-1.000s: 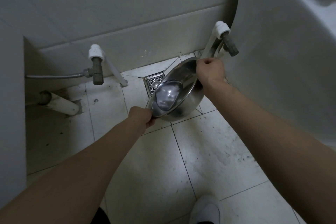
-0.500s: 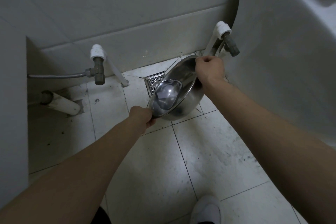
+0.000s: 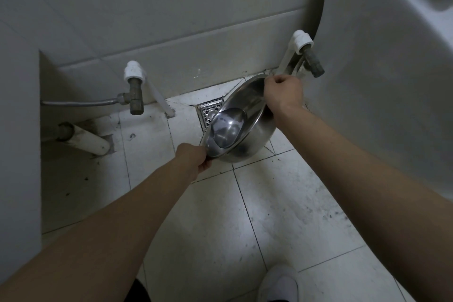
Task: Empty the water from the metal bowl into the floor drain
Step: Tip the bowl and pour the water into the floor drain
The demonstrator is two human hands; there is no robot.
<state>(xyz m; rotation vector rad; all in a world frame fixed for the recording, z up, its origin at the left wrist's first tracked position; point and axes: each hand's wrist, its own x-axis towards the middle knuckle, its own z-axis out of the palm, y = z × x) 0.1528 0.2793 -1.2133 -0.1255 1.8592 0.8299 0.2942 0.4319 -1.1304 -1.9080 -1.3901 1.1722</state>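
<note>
Grips the near, lower rim of the metal bowl [image 3: 241, 130] with the left hand [image 3: 193, 160], fingers curled round the edge. Clasps the far, upper rim with the right hand [image 3: 282, 95], knuckles up and fingers folded over the lip. Holds the bowl clear of the floor [image 3: 282, 216] between both hands, tipped steeply to the left, with the open side turned left and toward the camera. Hangs the lowered lip just over the right part of the square floor drain [image 3: 208, 111], hiding that part of the grate. Shows a shiny inner base, though cannot tell whether water lies in it or runs from the lip. Stands on pale, dirt-marked tiles, with one white shoe [image 3: 279, 284] at the bottom edge. Left of the drain, against the wall: a valve [image 3: 134, 88] with a white cap, a braided hose [image 3: 81, 103] running left from it, and a thick white pipe [image 3: 85, 138] slanting down to the tiles. Just beyond the right hand: a second capped valve [image 3: 311, 56], close beside the curved white side of a basin [image 3: 392, 81] filling the right of the view.
</note>
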